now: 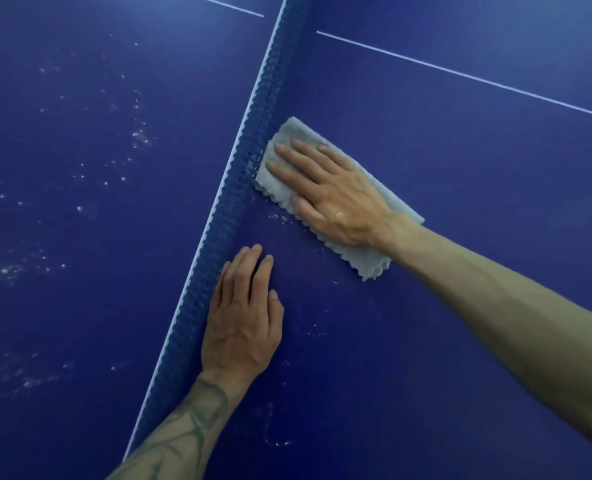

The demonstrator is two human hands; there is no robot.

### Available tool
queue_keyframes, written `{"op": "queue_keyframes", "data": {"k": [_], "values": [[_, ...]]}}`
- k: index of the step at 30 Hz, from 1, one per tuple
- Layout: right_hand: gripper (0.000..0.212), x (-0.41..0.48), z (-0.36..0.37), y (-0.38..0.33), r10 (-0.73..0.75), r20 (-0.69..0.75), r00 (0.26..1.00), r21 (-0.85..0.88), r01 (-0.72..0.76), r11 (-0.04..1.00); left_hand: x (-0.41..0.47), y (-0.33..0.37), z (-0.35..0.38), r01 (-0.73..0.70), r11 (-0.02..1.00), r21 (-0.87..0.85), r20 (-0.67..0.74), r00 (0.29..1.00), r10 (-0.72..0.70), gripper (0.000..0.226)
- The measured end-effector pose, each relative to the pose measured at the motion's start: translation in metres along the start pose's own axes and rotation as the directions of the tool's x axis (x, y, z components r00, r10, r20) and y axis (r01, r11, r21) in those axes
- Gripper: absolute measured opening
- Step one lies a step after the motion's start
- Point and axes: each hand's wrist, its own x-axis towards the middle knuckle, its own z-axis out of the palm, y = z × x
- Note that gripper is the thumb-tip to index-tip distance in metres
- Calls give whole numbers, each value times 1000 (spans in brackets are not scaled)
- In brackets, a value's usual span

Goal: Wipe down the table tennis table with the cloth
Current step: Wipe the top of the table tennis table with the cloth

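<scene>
A blue table tennis table point(460, 174) fills the view, split by its net point(253, 133) running from bottom left to top centre. A folded light grey cloth point(363, 258) lies flat on the right half, its far end touching the net. My right hand point(325, 192) presses on the cloth with straight, spread fingers. My left hand point(242, 317) rests flat on the bare table beside the net, nearer to me than the cloth, and holds nothing.
White dusty specks point(138, 136) are scattered over the left half beyond the net. A few faint specks point(280, 218) lie between my hands. A white centre line point(460, 73) crosses the right half at the top.
</scene>
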Motion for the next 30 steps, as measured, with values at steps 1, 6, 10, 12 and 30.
{"op": "queue_keyframes", "data": {"k": [1, 6, 10, 12, 30], "values": [[59, 0, -2, 6, 50, -9, 999, 6, -49, 999, 0, 1, 0, 1, 1000, -5, 0, 1000, -1, 47], [60, 42, -11, 8, 283, -62, 957, -7, -284, 959, 1, 0, 0, 8, 1000, -1, 3, 1000, -8, 47], [61, 14, 7, -30, -2, 22, 1000, -62, 3, 998, 1, 0, -2, 10, 1000, -1, 7, 1000, -10, 48], [60, -13, 14, -36, -118, 45, 992, -38, 120, 992, 1, 1, -3, 11, 1000, 8, 8, 1000, -11, 48], [58, -11, 17, -21, 147, -99, 984, 25, -145, 989, 1, 1, -3, -1, 999, -41, -14, 1000, 1, 44]]}}
